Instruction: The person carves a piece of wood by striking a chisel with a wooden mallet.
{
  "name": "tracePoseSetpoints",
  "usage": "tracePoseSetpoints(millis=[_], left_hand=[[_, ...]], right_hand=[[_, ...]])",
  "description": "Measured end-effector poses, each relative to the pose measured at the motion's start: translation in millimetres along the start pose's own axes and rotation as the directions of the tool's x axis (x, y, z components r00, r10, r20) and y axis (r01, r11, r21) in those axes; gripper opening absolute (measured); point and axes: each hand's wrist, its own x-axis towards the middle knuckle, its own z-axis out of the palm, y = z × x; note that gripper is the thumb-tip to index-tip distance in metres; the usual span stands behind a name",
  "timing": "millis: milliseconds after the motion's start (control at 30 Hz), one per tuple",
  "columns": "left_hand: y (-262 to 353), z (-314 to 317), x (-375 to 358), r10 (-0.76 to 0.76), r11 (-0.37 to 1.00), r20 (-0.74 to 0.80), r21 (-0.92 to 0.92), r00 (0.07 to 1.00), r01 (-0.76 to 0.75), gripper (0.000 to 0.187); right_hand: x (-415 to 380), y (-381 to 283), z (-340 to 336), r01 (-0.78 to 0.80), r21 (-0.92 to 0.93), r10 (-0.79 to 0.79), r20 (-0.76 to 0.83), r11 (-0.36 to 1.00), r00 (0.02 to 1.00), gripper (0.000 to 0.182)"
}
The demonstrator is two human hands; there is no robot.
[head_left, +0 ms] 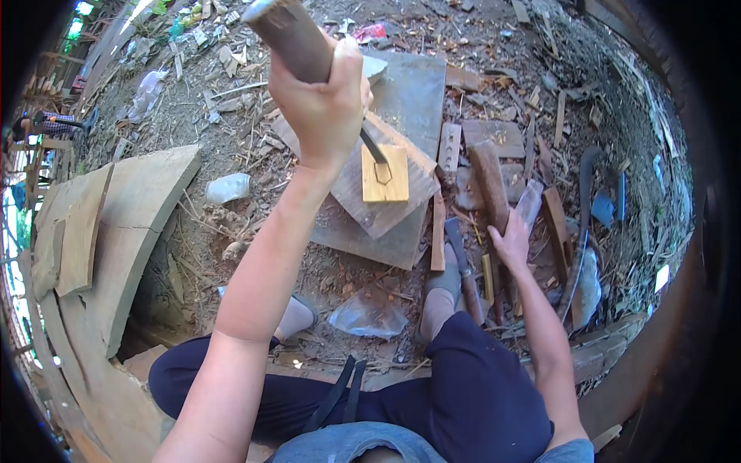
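My left hand (pixel 320 108) is closed around the thick wooden handle of a chisel (pixel 292 42). Its dark metal shaft slants down to a small light wood block (pixel 373 184), which has a pointed outline marked on it. Beneath the block lie a flat wooden board (pixel 377 220) and a larger grey slab (pixel 417 92). Low on my right side, my right hand (pixel 511 241) has its thumb and fingers around the lower part of a brown wooden club (pixel 486 174). A greyish, bottle-like piece (pixel 529 202) lies against those fingers; the fingertips are partly hidden.
Near my right foot lie a dark-bladed tool (pixel 461 258) and a yellow stick (pixel 488 279). A curved sickle-like blade (pixel 587 177) is farther right. Clear plastic (pixel 369 315) sits between my feet. Large curved planks (pixel 147 224) lean at left, a plastic cup (pixel 228 187) beside them. Wood chips litter the ground.
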Motion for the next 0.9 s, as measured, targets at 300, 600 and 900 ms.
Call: tracePoseSetpoints(millis=[300,600,900], left_hand=[[-16.9,4.5,-16.7,0.161,0.956,-0.013,0.25,0.987,-0.152,0.011],[1.0,16.0,-22.6,0.149,0.935,0.015,0.324,0.989,-0.146,0.027],[-2.3,14.4,-20.2,0.211,0.931,0.025,0.3,0.977,-0.208,0.032]], right_hand=[[11.2,-75.6,-82.8,-0.145,0.413,0.085,0.161,0.899,0.983,0.057],[31.6,-305.8,-345.6,0.552,0.551,-0.307,-0.477,0.625,0.823,0.044],[47.8,-345.3,-392.4,0.672,-0.001,-0.672,0.006,0.74,0.74,0.053]])
